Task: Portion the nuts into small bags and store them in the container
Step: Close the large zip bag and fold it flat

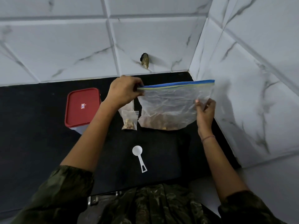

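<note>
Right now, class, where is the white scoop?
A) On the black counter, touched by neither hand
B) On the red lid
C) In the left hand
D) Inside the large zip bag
A: the white scoop lies alone on the black counter, while the left hand and the right hand both hold the large zip bag.

The large zip bag (174, 107), held upright, blocks the corner by the right wall (258, 94). Open countertop (40, 143) lies around the white scoop (139, 157) (container (81, 109) and small bag (129, 118) crowd the left).
</note>
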Available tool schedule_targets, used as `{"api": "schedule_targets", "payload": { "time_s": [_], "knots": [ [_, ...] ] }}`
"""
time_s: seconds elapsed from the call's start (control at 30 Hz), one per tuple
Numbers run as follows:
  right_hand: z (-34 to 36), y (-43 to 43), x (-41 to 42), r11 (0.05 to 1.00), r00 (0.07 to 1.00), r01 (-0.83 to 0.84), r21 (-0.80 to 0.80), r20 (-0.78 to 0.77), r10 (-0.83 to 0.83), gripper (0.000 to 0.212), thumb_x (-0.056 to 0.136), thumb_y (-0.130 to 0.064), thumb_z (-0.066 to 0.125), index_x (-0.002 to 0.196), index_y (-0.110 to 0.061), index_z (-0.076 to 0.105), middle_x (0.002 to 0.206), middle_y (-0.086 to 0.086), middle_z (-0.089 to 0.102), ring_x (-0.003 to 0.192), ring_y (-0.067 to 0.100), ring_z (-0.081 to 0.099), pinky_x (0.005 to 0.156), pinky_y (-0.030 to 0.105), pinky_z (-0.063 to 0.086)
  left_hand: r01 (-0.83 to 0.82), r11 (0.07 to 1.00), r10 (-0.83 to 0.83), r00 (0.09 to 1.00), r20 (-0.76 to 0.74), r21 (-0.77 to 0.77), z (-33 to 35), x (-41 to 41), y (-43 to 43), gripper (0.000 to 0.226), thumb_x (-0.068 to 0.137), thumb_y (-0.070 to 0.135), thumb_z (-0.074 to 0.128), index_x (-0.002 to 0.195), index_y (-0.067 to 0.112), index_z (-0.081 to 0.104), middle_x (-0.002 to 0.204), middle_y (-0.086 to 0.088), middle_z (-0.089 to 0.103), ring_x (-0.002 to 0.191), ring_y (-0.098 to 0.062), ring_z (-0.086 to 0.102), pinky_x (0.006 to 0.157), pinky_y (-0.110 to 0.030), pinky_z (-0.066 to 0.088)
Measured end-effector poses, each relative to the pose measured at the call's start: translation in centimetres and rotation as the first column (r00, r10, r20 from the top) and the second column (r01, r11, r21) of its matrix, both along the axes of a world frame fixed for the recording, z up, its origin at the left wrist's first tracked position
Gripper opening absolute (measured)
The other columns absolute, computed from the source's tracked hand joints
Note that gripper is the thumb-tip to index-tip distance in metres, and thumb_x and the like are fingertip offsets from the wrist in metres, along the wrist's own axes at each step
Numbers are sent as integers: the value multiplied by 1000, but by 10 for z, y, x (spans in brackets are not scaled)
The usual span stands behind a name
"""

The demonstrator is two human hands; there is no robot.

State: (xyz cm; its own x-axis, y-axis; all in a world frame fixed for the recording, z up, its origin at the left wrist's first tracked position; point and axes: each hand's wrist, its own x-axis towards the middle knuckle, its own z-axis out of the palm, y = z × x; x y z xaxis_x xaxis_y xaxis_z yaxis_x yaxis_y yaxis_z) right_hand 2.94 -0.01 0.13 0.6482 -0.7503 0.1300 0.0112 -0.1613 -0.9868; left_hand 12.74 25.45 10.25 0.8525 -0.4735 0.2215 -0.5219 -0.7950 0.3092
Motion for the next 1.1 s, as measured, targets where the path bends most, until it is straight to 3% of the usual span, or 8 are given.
{"api": "schedule_targets", "payload": {
  "time_s": [0.07,0.17,0.27,0.37,0.5,0.57,0.8,1.1],
  "knots": [
    [15,8,3,904,989,143,-404,86,-118,54,83,-33,64,117,6,46,115,16,48,107,30,47,100,21,33,13,995,-9,999,36,-101,-7,-4,0,24,80,32,76,101,20,70,90,1,71,82,-17,63,68,-27,42],
    [50,39,10,581,981,181,-793,188,-49,60,85,-39,63,126,-1,44,131,18,43,124,32,40,113,43,20,16,942,-28,999,-32,-334,-24,-8,2,30,74,27,82,100,17,69,83,7,68,64,-4,55,64,-23,46],
    [68,78,26,326,995,-10,-945,24,100,72,87,-56,50,140,-11,33,143,8,29,136,25,27,114,54,3,-19,836,-62,990,-129,-549,-41,-12,2,32,72,22,83,98,21,64,84,8,67,65,-4,57,62,-16,47],
    [70,103,44,62,938,-315,-947,-301,172,68,87,-58,33,139,-15,44,137,7,47,132,23,39,111,62,6,-8,748,-104,986,-130,-664,-50,-17,-1,34,76,7,78,102,16,59,91,9,65,71,1,58,65,-12,46],
    [66,99,62,110,882,-385,-917,-330,337,26,91,-36,55,95,-13,67,86,4,67,82,24,63,84,42,44,-124,596,-165,948,-272,-793,-71,-28,5,51,74,3,80,113,15,50,97,8,64,87,-2,65,81,-22,54],
    [70,94,65,155,892,-353,-923,-282,353,23,90,-34,58,86,-13,66,78,2,65,72,22,60,65,35,41,-188,614,-233,885,-403,-766,-88,-34,6,59,71,3,81,116,22,47,103,5,63,96,-4,64,86,-22,54],
    [81,103,60,158,866,-344,-926,-247,435,25,87,-36,62,84,-12,67,76,0,64,69,17,57,62,26,31,-180,871,-113,832,-544,-457,-141,-42,-5,40,76,7,79,112,4,63,98,-3,67,90,-12,65,90,-26,53],
    [93,114,54,218,868,-382,-898,-267,419,25,85,-39,64,88,-16,70,79,-1,64,76,16,57,65,25,35,-118,962,11,917,-398,-246,-168,-38,3,2,84,12,71,84,12,70,82,-1,69,79,-18,65,75,-35,54]
  ]
}}
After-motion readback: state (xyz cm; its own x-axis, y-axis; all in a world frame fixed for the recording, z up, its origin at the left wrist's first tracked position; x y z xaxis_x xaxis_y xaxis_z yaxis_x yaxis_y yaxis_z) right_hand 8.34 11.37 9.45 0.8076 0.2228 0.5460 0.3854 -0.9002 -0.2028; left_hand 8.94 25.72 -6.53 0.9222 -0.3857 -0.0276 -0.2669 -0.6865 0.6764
